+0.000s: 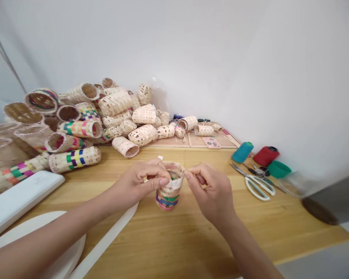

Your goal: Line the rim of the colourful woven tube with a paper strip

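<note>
A small woven bamboo basket [168, 197], banded in green, blue and pink, stands at the middle of the table with its mouth upward. My left hand [147, 176] is closed on the left side of its rim, thumb in front. Close to the right side of the rim, my right hand [211, 188] makes a pinch with thumb and index finger; what lies between the fingertips is too small to make out. A long pale flat strip [110, 234] runs from behind the basket down to the lower left, passing below my left wrist.
Many woven baskets [116, 102] are heaped at the back left. White-handled scissors [256, 186], a blue thread spool [242, 152], a red spool [265, 155] and a green spool [279, 169] lie to the right. A white box-like device [29, 197] and white round disc [75, 248] occupy the left.
</note>
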{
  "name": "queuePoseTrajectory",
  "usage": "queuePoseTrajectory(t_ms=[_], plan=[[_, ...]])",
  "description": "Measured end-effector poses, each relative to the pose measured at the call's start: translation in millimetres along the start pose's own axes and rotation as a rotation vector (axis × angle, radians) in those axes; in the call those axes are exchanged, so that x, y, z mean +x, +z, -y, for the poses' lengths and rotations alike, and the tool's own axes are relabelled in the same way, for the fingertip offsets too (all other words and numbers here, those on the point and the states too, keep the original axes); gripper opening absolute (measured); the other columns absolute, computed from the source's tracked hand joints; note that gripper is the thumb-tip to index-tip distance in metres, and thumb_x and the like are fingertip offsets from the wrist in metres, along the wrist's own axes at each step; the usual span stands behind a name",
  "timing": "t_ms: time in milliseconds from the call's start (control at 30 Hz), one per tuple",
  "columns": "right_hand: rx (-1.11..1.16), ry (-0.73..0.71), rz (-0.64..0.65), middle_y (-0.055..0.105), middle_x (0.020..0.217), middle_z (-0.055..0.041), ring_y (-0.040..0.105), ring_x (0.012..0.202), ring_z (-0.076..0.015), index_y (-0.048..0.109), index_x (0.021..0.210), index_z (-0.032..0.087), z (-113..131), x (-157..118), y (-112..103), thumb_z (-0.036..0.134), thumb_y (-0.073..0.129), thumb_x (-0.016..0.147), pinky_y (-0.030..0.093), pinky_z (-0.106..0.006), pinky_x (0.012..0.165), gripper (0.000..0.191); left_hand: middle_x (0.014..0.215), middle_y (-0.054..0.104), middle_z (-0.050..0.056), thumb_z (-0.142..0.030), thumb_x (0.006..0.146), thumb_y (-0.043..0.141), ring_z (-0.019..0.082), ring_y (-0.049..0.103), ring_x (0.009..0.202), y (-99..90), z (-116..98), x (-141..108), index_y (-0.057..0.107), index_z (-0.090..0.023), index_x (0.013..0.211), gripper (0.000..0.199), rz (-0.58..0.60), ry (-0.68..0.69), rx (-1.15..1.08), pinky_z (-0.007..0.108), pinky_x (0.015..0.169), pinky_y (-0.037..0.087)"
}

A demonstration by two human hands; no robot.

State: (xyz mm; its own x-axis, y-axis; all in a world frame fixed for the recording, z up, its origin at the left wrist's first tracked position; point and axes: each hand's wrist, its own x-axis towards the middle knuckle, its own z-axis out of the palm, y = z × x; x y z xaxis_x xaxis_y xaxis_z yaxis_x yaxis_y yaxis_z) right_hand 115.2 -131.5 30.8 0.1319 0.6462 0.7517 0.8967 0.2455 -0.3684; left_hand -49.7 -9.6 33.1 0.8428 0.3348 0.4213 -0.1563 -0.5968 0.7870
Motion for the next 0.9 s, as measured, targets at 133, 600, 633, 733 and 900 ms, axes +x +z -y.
queuePoseTrajectory(t_ms=[133,600,633,733,900], plan=[[0.028,0.04,0.056,0.041,0.057,0.0055,0.039,0.053,-0.0095,0.054,0.065,0.017,-1,8,4,0.016,0.054,0.088,0.029,-0.024,0.054,0.022,0.077,0.062,0.003,-0.03,0.091,0.055,0.015,0.056,0.077,-1.9,4,0,0.067,-0.015,0.077,0.023,0.042,-0.031,-0.118,0.029,0.083,0.044],[0.184,0.252,0.173,0.05,0.061,0.0046,0.045,0.055,-0.0101,0.07,0.089,0.017,-9,13,-3,0.025,0.056,0.09,0.032,-0.023,0.053,0.016,0.079,0.064,0.003,-0.028,0.089,0.056,0.016,0.058,0.082,-1.0,6,2,0.067,-0.016,0.076,0.021,-0.013,-0.031,-0.026,0.028,0.082,0.043],[0.183,0.24,0.148,0.049,0.06,0.0051,0.045,0.055,-0.0103,0.07,0.099,0.018,-10,11,-6,0.025,0.056,0.09,0.033,-0.022,0.052,0.018,0.08,0.064,0.003,-0.027,0.088,0.057,0.017,0.058,0.083,-0.5,6,2,0.068,-0.016,0.076,0.02,-0.043,-0.047,-0.015,0.028,0.082,0.043],[0.098,0.112,0.117,0.044,0.058,0.0063,0.044,0.052,-0.0109,0.068,0.109,0.02,-10,4,-13,0.024,0.059,0.09,0.034,-0.022,0.053,0.022,0.08,0.066,0.004,-0.027,0.086,0.059,0.017,0.059,0.082,1.1,8,2,0.069,-0.017,0.076,0.018,-0.105,-0.106,-0.009,0.029,0.083,0.044],[-0.025,-0.081,0.145,0.06,0.069,0.0011,0.053,0.062,-0.014,0.066,0.092,0.019,-7,-2,0,0.031,0.062,0.09,0.041,-0.025,0.062,0.013,0.08,0.068,0.003,-0.026,0.084,0.061,0.016,0.061,0.08,2.0,8,2,0.072,-0.018,0.078,0.015,-0.156,-0.15,-0.01,0.029,0.086,0.046]])
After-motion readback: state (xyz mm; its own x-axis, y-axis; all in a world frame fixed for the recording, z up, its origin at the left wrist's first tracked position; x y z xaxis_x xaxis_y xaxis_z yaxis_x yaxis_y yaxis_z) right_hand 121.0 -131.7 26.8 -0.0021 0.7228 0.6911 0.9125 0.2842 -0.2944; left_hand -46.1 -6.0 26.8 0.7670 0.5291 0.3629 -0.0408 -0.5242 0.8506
